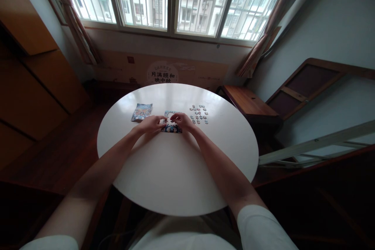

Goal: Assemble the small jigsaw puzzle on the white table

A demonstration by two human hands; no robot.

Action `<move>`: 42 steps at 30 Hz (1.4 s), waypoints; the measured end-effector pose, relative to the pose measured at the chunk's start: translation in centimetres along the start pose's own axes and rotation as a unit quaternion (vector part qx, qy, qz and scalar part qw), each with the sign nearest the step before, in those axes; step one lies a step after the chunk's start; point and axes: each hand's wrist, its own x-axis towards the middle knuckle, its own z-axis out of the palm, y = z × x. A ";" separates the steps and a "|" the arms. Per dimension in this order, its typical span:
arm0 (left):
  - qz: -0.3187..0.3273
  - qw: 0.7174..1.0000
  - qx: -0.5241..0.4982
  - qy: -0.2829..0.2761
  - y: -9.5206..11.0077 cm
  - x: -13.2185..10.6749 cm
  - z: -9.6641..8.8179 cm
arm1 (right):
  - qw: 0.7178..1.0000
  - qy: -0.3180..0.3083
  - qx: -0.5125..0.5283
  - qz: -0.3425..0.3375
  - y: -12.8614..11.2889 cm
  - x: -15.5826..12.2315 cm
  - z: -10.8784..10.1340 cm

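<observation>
Both my hands rest on a small, partly built jigsaw puzzle (pixel 170 127) near the middle of a round white table (pixel 175 172). My left hand (pixel 150 124) lies on the puzzle's left edge with fingers curled. My right hand (pixel 181 120) is at its right side, fingers pinched over the top of the puzzle; whether a piece is in them is too small to see. Several loose puzzle pieces (pixel 199 114) are scattered just right of my right hand. A colourful picture card (pixel 141 111) lies left of my left hand.
A wooden side table (pixel 249 103) stands at the right of the round table, with a framed wooden panel (pixel 310 84) leaning on the wall behind it. A cardboard box (pixel 162 72) sits under the barred window (pixel 175 0). Wooden cabinets (pixel 32 86) line the left.
</observation>
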 end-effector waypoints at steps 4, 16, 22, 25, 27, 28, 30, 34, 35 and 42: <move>0.002 1.000 -0.004 -0.002 -0.2 0.1 0.2 | 0.999 0.031 -0.024 -0.025 0.3 -0.4 0.4; 0.002 1.000 -0.005 -0.004 -0.1 0.1 0.0 | 0.996 0.048 -0.063 -0.034 0.5 -1.2 0.7; -0.004 1.000 -0.003 -0.005 0.1 0.0 0.0 | 0.996 0.043 -0.073 -0.031 0.4 -1.4 0.8; -0.001 1.000 -0.003 -0.004 0.1 0.0 0.0 | 0.995 0.040 -0.083 -0.024 0.4 -1.5 0.8; -0.001 1.000 -0.001 -0.003 0.1 0.0 0.0 | 0.995 0.039 -0.087 -0.020 0.4 -1.5 0.8; -0.001 1.000 -0.001 -0.004 0.1 0.0 -0.1 | 0.995 0.039 -0.088 -0.019 0.3 -1.5 0.8; 0.001 1.000 -0.001 -0.005 0.1 0.0 -0.1 | 0.995 0.038 -0.088 -0.016 0.2 -1.5 0.8; 0.005 1.000 -0.003 -0.005 -0.1 0.1 0.0 | 0.994 0.070 -0.079 -0.017 0.1 -1.5 0.8; 0.004 1.000 -0.003 -0.005 -0.2 0.1 0.0 | 0.993 0.087 -0.077 -0.020 0.1 -1.5 0.8; 0.004 1.000 0.000 -0.005 -0.2 0.0 0.1 | 0.985 0.151 -0.079 0.014 0.4 -1.5 0.7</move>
